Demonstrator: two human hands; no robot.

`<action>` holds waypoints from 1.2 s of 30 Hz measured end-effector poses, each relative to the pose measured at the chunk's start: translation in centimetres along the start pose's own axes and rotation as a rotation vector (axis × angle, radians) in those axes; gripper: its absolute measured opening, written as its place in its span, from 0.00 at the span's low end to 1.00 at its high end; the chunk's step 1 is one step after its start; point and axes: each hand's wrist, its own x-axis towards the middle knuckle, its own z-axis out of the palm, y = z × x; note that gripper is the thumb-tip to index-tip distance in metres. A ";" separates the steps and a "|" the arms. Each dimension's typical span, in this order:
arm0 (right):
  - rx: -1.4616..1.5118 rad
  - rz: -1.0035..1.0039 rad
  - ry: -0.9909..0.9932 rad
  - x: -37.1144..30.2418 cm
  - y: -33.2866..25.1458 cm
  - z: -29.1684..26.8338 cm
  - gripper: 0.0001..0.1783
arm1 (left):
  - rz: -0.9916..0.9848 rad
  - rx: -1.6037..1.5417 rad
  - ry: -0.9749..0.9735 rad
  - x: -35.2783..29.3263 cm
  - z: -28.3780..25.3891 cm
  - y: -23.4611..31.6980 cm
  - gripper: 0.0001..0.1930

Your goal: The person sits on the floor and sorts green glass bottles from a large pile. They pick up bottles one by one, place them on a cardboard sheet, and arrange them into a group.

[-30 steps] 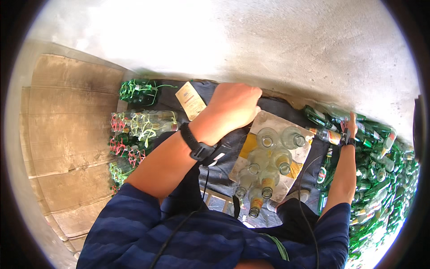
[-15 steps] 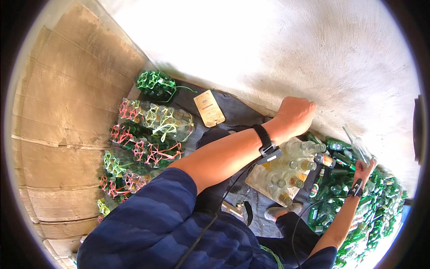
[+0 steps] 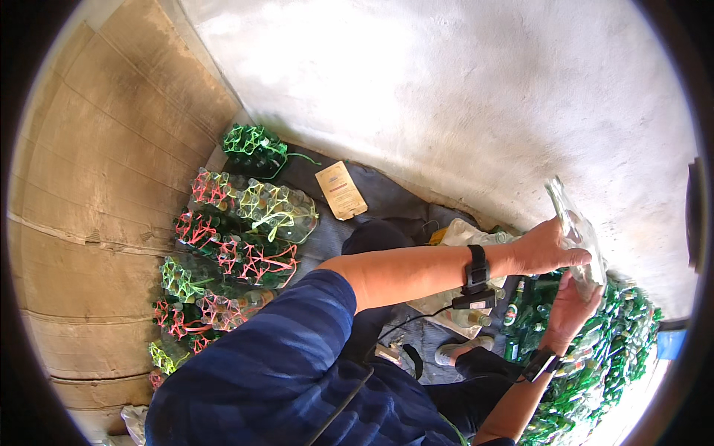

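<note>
Two hands meet on one clear glass bottle (image 3: 576,230), raised at the right of the view in front of the pale concrete wall (image 3: 461,97). Left hand (image 3: 547,249) is clenched around the bottle's lower half, fingers wrapped over the glass, forearm stretched across the middle of the picture with a black wrist strap (image 3: 476,271) on it. Right hand (image 3: 569,308) comes up from below, palm under the bottle's bottom end, touching it; whether its fingers close on the glass cannot be told. It also wears a dark wrist strap (image 3: 541,364).

Bottle position: tilted, its top toward the upper left, held clear of the ground and above a heap of green bottles (image 3: 610,364) at lower right.

Just under the left forearm lies a white sack (image 3: 454,238) with clear bottles showing at its lower edge. Dark cloth (image 3: 387,197) covers the ground there, with a tan card (image 3: 341,190) lying flat on it. At left, bundles of bottles tied in pink and green cord (image 3: 238,238) stand in a row beside brown cardboard sheets (image 3: 89,186). Blue striped sleeve (image 3: 297,357) fills the lower centre.
</note>
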 end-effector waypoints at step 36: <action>-0.707 0.123 -0.068 1.0 0.0 -5.5 0.22 | 0.847 0.962 0.227 -0.2 -1.4 0.2 0.34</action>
